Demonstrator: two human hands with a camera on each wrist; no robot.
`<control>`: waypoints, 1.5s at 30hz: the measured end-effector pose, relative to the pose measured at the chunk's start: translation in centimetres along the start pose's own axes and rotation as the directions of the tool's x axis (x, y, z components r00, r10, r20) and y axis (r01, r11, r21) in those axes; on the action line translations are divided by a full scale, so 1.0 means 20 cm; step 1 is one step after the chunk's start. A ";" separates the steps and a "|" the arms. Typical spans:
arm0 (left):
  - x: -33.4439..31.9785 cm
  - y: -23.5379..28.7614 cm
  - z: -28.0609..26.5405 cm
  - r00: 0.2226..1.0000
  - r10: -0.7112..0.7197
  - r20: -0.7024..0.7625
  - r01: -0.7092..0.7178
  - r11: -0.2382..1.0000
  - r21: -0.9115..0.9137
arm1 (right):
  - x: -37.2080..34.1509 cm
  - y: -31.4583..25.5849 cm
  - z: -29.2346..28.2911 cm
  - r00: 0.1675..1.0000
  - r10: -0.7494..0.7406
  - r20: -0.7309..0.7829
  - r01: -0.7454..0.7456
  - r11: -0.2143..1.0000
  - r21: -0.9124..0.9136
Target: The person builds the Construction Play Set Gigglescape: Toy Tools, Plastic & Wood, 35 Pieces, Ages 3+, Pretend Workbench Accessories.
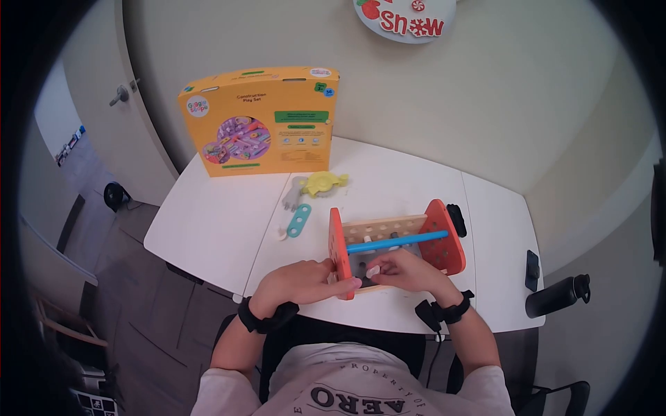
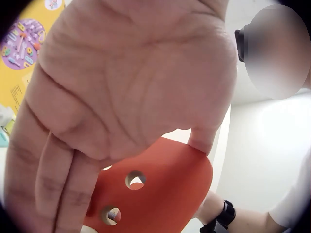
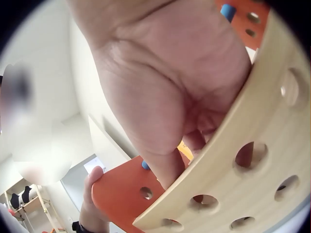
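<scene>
Over at the far left, a yellow box [image 1: 267,125] reads "Construction Play Set", its round logo [image 1: 197,106] "Giggle Scape", its blue badge [image 1: 329,92] "36". High on the far side, a plaque [image 1: 409,35] says "snow"; the near shirt [image 1: 354,371] shows "PROPERTY OF", "AERO".

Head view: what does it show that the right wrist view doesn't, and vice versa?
Only the head view shows the small white piece pinched in the right hand, the teal strip and the black bottle. Only the right wrist view shows that hand's palm and the holed outer face of the near wooden board. Both show that hand, the left hand, the red left panel, the red right panel and parts of the blue rod.
</scene>
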State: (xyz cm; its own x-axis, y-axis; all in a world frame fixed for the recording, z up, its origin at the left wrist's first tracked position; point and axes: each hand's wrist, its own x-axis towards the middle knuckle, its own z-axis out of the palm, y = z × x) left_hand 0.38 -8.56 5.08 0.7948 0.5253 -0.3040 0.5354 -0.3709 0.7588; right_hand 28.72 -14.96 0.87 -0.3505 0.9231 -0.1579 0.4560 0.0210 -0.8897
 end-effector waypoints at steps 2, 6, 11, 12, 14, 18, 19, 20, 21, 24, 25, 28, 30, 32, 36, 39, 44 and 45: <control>0.00 0.01 -0.01 0.999 -0.047 0.019 0.046 0.998 0.044 | 0.05 0.01 0.00 0.999 -0.019 0.027 0.019 1.000 -0.013; 0.01 0.00 -0.02 1.000 -0.013 0.003 0.013 1.000 -0.024 | 0.13 0.06 0.03 0.994 0.043 0.097 -0.053 0.992 0.111; 0.02 -0.02 -0.01 1.000 -0.002 -0.029 0.002 1.000 -0.023 | 0.21 0.13 0.07 0.991 0.047 0.124 -0.063 0.990 0.128; 0.01 0.00 -0.01 1.000 -0.017 -0.024 0.016 0.999 -0.041 | 0.21 0.12 0.08 0.993 0.023 0.119 -0.043 0.986 0.161; -0.02 0.06 -0.03 0.999 -0.047 -0.014 0.046 0.996 -0.078 | 0.23 0.11 0.09 0.989 0.048 0.137 -0.062 0.994 0.094; -0.03 0.06 -0.03 0.992 0.056 -0.114 -0.074 0.986 -0.152 | 0.23 0.11 0.10 0.989 0.050 0.138 -0.068 0.990 0.123; -0.03 0.05 -0.01 0.987 0.092 -0.134 -0.120 0.969 -0.214 | 0.23 0.10 0.10 0.987 0.040 0.153 -0.066 0.983 0.168; -0.02 0.05 0.00 0.980 0.126 -0.157 -0.166 0.947 -0.275 | 0.22 0.09 0.09 0.985 0.030 0.167 -0.066 0.975 0.213; -0.01 0.04 0.00 0.982 0.112 -0.153 -0.153 0.945 -0.289 | 0.21 0.09 0.08 0.983 0.020 0.180 -0.067 0.964 0.258; 0.00 0.02 0.00 0.990 0.052 -0.133 -0.089 0.952 -0.294 | 0.20 0.05 0.07 0.980 0.012 0.201 -0.064 0.964 0.257; 0.00 0.03 0.00 0.992 0.019 -0.121 -0.052 0.961 -0.272 | 0.20 0.04 0.07 0.978 0.022 0.210 -0.071 0.971 0.229; -0.01 0.07 -0.02 0.991 -0.082 -0.105 0.067 0.988 -0.142 | 0.20 0.04 0.06 0.976 0.036 0.215 -0.074 0.983 0.167; -0.01 0.07 -0.02 0.988 -0.127 -0.093 0.120 0.990 -0.077 | 0.20 0.06 0.07 0.982 0.021 0.189 -0.050 0.988 0.149; 0.01 0.04 -0.01 0.986 -0.150 -0.071 0.146 0.988 -0.057 | 0.20 0.06 0.07 0.985 0.038 0.170 -0.063 0.987 0.145; 0.03 0.03 -0.02 0.994 -0.112 0.012 0.112 0.986 -0.124 | 0.19 0.04 0.06 0.990 0.045 0.131 -0.056 0.995 0.081; 0.03 0.03 -0.01 0.999 -0.036 -0.015 0.033 0.987 -0.158 | 0.20 0.07 0.07 0.994 0.022 0.103 -0.032 0.995 0.097; 0.02 0.02 0.00 0.998 0.053 -0.045 -0.060 0.980 -0.190 | 0.20 0.06 0.06 0.989 0.056 0.140 -0.074 0.989 0.129; 0.01 0.02 0.00 0.996 0.067 -0.056 -0.077 0.975 -0.208 | 0.19 0.06 0.06 0.987 0.060 0.152 -0.084 0.984 0.154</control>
State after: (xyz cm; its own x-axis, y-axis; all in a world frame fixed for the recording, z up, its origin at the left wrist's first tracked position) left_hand 0.83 -8.67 5.27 0.8116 0.5411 -0.2203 0.4016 -0.2429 0.8830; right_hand 26.86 -11.86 -1.30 -0.4426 0.8537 -0.2744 0.3521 -0.1160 -0.9288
